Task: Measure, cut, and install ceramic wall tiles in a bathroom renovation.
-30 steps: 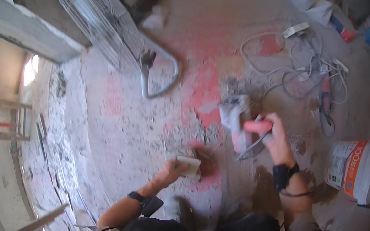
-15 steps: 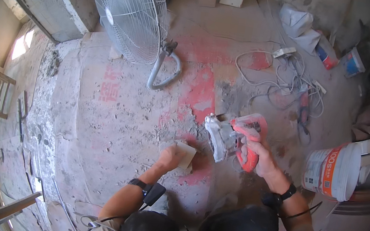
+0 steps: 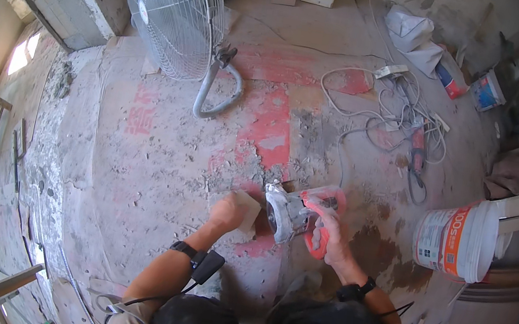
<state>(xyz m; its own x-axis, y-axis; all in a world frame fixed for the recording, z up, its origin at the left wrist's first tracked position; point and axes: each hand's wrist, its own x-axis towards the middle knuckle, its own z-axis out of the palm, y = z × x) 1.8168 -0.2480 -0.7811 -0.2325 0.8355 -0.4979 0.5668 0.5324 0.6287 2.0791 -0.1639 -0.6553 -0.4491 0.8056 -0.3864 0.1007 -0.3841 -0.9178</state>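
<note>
My left hand (image 3: pixel 222 216) is closed on the edge of a small pale tile piece (image 3: pixel 246 218), held low over the littered floor covering. Just right of it, my right hand (image 3: pixel 336 243) grips the red handle of a handheld circular saw (image 3: pixel 286 216). The saw's guard is pale with dust, and the blade's edge shows partly on the side facing the tile. A narrow gap seems to lie between guard and tile. How the fingertips of my left hand sit is partly hidden.
A large metal fan (image 3: pixel 174 13) stands ahead on the left. Tangled cables (image 3: pixel 396 112) and a red power tool (image 3: pixel 418 146) lie at the far right. A white bucket (image 3: pixel 458 237) sits to my right. Debris and a damp patch (image 3: pixel 374 251) mark the floor.
My right hand has brought the saw nearer to me and a little left, beside the tile. The whole view has shifted slightly, while my left hand keeps its hold on the tile.
</note>
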